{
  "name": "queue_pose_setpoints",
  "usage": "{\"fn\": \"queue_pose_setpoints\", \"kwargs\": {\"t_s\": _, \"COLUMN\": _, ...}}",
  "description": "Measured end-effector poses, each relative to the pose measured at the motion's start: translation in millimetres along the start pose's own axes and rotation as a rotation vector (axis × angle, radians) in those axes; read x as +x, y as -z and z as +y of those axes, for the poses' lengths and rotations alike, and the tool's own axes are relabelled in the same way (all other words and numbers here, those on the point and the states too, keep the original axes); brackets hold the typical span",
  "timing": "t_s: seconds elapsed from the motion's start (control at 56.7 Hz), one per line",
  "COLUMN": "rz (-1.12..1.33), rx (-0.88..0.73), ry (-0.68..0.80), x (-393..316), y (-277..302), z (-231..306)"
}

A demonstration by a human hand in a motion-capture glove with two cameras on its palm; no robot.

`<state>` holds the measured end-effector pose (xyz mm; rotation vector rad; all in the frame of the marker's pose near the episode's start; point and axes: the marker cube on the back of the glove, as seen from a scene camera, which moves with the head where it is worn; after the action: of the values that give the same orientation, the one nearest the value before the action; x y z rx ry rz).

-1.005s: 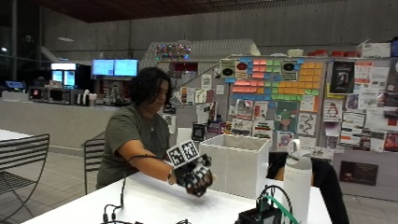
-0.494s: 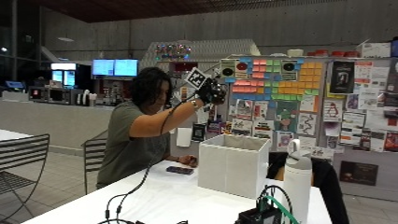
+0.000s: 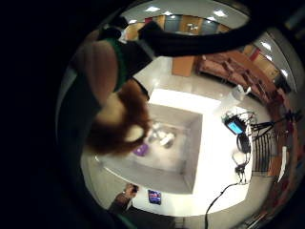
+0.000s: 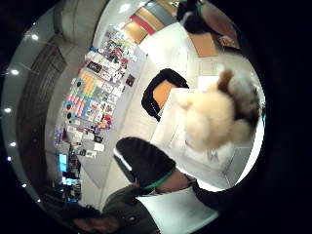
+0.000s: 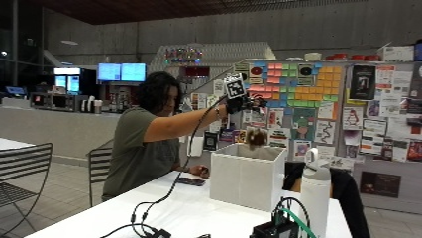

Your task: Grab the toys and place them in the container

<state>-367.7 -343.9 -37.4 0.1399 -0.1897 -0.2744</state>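
Up over the white container (image 5: 247,173) the gloved right hand (image 5: 242,103) hangs at the end of a stretched-out arm. The plush toy (image 5: 256,136) sits right at the container's open top, below the hand and apart from it, so the hand's holding nothing. Can't tell if the fingers are spread or curled, they're too murky. From the palm views the toy (image 4: 209,122) is cream and brown fur (image 3: 119,124), close to the palm, with the container's inside (image 3: 190,143) under it. Down in there is a purple thing (image 3: 141,150) and a couple of pale bits (image 3: 162,138). The bare hand (image 5: 200,171) rests on the table (image 5: 198,213) beside a phone (image 5: 191,181).
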Motion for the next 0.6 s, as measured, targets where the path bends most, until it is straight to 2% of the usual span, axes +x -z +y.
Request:
{"fn": "queue_pose_setpoints", "kwargs": {"t_s": 0.123, "rz": 0.001, "rx": 0.018, "ry": 0.012, "x": 18.1, "y": 23.3, "z": 31.5}}
{"fn": "queue_pose_setpoints", "kwargs": {"t_s": 0.212, "rz": 0.338, "rx": 0.002, "ry": 0.144, "x": 62.8, "y": 32.9, "z": 73.9}}
{"fn": "queue_pose_setpoints", "kwargs": {"t_s": 0.282, "rz": 0.344, "rx": -0.021, "ry": 0.169, "x": 78.0, "y": 40.7, "z": 114.1}}
{"fn": "queue_pose_setpoints", "kwargs": {"t_s": 0.37, "rz": 0.126, "rx": -0.062, "ry": 0.051, "x": 71.5, "y": 39.7, "z": 165.6}}
{"fn": "queue_pose_setpoints", "kwargs": {"t_s": 0.459, "rz": 0.192, "rx": -0.071, "ry": -0.116, "x": 106.0, "y": 22.2, "z": 211.2}}
{"fn": "queue_pose_setpoints", "kwargs": {"t_s": 0.6, "rz": 0.155, "rx": -0.073, "ry": -0.214, "x": 157.8, "y": -7.2, "z": 260.1}}
